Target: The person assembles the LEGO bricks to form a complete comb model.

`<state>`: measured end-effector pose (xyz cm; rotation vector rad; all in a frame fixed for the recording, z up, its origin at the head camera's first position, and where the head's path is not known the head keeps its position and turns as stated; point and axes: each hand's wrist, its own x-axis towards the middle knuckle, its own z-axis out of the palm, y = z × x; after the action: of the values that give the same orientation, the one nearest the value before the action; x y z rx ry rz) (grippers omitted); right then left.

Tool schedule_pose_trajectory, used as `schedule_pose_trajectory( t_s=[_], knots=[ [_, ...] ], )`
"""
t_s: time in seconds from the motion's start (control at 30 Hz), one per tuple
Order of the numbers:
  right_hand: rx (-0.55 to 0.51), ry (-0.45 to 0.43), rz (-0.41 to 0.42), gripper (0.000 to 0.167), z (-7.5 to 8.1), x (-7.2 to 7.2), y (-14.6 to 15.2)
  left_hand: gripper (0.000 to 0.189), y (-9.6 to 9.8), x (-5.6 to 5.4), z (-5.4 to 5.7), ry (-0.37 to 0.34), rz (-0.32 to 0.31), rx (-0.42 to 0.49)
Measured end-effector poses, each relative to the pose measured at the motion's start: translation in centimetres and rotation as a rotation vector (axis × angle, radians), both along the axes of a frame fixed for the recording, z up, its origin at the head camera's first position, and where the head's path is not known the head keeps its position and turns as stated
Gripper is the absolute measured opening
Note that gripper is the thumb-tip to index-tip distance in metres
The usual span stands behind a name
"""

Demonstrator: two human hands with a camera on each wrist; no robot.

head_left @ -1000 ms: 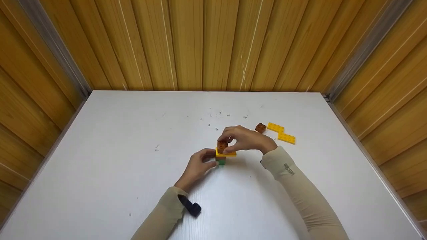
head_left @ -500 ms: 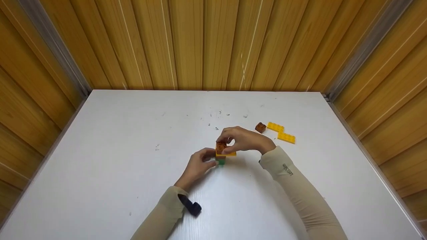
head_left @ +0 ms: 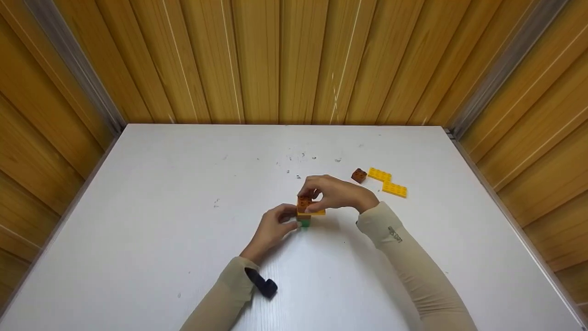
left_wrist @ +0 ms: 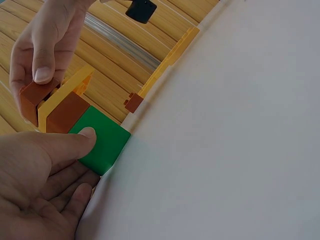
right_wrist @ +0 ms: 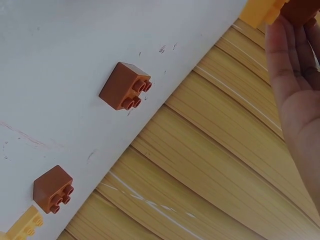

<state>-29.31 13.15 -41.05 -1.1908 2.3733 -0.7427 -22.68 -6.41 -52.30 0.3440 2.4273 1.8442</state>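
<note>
A small block stack stands on the white table. At its base is a green block (left_wrist: 107, 140), then a brown block (left_wrist: 67, 112), then a yellow plate (left_wrist: 72, 87) that juts out to the right. My left hand (head_left: 272, 227) grips the base, its thumb flat on the green face and its fingers behind. On top, my right hand (head_left: 335, 191) pinches another brown block (left_wrist: 32, 102) between thumb and fingers, over the left end of the yellow plate. In the left wrist view that block looks tilted, with a narrow gap to the plate.
To the right and farther back lie a loose brown block (head_left: 359, 175) and two yellow plates (head_left: 394, 190) meeting at their corners. The right wrist view also shows a second loose brown block (right_wrist: 125, 85). Wood-patterned panels (head_left: 257, 59) border the table (head_left: 161, 197).
The right hand has shifted very slightly left with the top brown block. The left hand keeps its hold on the base, and the loose pieces stay where they were.
</note>
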Motion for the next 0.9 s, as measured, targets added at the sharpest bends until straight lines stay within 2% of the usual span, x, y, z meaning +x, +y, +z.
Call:
schedule_pose_trajectory(
  t_s=[0.2,0.5,0.9],
  knots=[
    [0.016,-0.015,-0.026,0.031,-0.04,0.06,-0.07,0.037,-0.04,0.10,0.27,-0.013,0.001,-0.009],
    [0.003,-0.044,-0.039,0.029,0.02,0.11,-0.11,0.038,-0.07,0.02,0.09,-0.025,-0.005,-0.010],
    [-0.020,-0.048,-0.023,0.029,0.07,0.04,-0.34,0.038,-0.04,0.09,0.16,0.009,-0.014,-0.009]
  ],
)
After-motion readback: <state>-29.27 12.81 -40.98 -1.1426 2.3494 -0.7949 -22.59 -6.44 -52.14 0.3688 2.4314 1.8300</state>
